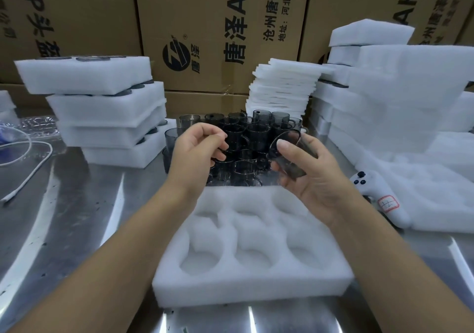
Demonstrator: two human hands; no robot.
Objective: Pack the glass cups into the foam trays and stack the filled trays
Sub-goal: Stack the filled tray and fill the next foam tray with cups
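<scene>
Cartons (220, 25) across far wall, steel table (84, 217) below. Right: tall foam pile (400, 97). Far left: stack of filled trays (102, 107), dark rims showing between layers. Far centre: heap of thin foam sheets (282, 84).

Near centre: open tray (251, 289), flat on table, long side left to right, six pockets in two rows of three, all bare foam. Just beyond its far edge: cluster of dark glass cups (241, 140), upright, packed close.

Key relation: tray nearer than both hands, below and toward the body, far-right pocket closest to right hand (315, 186). Right hand above tray's far right edge, thumb on upper wall and fingers curled beneath, gripping one cup (288, 153). Cup tilted, axis slanting from base at near right to mouth at far left. Probably needs righting before going in. Judged next: short pull near and down into a far-row pocket, right hand the nearer one for that.

Left hand (197, 150) over left side of cluster, back toward camera, fingers curled, thumb close to fingertips. Holding a cup or not: cannot tell, lost against dark glass behind.

Small stuff: white controller (372, 182) right of tray, against foam. White cable (30, 163) far left on table.
</scene>
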